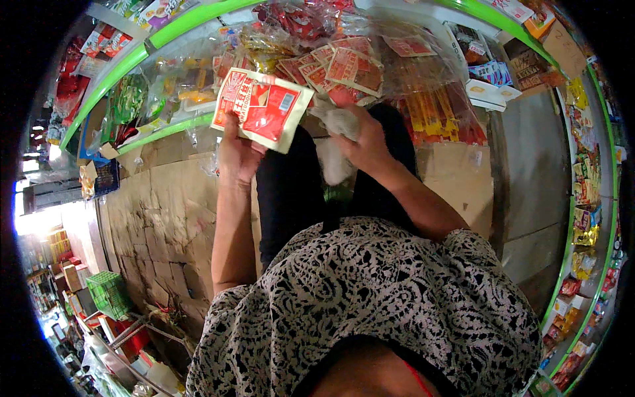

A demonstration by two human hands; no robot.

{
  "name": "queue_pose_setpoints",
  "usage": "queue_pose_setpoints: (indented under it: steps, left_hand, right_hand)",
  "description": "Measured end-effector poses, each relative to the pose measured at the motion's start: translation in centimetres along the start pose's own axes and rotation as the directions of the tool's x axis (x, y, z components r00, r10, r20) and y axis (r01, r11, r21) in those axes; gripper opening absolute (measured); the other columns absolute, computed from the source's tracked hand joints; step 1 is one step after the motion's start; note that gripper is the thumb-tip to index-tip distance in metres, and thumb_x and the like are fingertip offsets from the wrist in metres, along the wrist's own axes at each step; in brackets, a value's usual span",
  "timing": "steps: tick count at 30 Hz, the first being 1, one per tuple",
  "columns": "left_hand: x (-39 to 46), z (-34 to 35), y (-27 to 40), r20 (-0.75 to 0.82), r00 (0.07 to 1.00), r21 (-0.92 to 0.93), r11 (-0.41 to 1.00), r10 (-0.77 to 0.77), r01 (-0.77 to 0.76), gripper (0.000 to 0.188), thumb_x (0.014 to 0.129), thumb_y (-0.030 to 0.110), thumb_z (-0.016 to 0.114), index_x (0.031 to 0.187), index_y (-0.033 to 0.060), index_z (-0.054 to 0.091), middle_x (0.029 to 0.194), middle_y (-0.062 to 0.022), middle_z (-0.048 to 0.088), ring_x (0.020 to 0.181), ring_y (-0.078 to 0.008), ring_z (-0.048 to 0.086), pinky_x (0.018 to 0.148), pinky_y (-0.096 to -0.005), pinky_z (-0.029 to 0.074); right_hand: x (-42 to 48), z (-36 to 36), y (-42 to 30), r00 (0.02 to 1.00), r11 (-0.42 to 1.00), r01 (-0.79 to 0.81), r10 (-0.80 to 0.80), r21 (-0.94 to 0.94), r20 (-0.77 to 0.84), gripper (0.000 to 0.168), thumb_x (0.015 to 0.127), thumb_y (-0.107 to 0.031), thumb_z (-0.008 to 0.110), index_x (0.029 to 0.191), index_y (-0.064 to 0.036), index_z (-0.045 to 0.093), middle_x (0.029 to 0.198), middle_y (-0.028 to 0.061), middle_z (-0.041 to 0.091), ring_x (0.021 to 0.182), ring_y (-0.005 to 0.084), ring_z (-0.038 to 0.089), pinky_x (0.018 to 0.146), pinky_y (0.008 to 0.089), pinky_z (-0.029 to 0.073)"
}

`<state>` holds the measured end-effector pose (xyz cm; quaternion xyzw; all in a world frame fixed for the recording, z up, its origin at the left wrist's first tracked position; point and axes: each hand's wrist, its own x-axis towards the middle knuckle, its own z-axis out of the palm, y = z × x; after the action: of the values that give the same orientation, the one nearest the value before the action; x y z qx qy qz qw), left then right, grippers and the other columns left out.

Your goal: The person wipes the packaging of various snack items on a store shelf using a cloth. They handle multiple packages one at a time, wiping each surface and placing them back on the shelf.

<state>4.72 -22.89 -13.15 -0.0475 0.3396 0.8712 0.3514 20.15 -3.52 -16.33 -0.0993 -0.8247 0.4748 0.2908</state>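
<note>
My left hand [239,149] grips the lower edge of a flat red and cream snack packet [270,116], its printed face turned up to the camera. To its right, my right hand [364,141] is closed on a bunched whitish cloth [340,121]; part of the cloth is blurred and hidden by the fingers. Just beyond both hands, several similar red and cream packets [342,64] lie overlapped in a loose heap on the shelf. Clear plastic wrap [421,54] covers more packets to the right, above long yellow and red packets [434,114].
Green-edged shelves with packaged snacks curve around the front and right side [588,183]. Open cartons [488,84] stand at the front right. Flattened cardboard [163,213] covers the floor at the left. A green plastic crate [108,294] is at the lower left.
</note>
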Motion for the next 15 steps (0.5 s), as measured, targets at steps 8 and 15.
queue_pose_setpoints:
  steps: [8,15]
  left_hand:
    - [9.1,-0.2,0.6,-0.198,0.978,0.505,0.849,-0.065,0.159,0.034,0.094,0.019,0.045,0.122,0.0005,0.044,0.119,-0.0164,0.054,0.105,-0.0283,0.057,0.090,-0.0413,0.048]
    - [17.5,6.6,-9.5,0.062,0.901,0.536,0.776,-0.429,0.332,0.036,0.089,0.018,0.055,0.122,0.0057,0.048,0.118,-0.0108,0.056,0.103,-0.0244,0.057,0.085,-0.0407,0.048]
  right_hand:
    - [-6.1,-4.1,1.6,0.900,0.888,-0.419,0.377,0.192,0.221,0.024,0.078,-0.013,0.067,0.097,-0.001,0.060,0.088,0.0073,0.063,0.081,0.0129,0.058,0.073,0.0297,0.047]
    - [-8.0,-4.3,3.3,0.866,0.789,-0.500,0.447,0.357,0.225,0.026,0.074,-0.011,0.067,0.097,-0.003,0.058,0.085,0.0044,0.061,0.079,0.0112,0.056,0.072,0.0288,0.047]
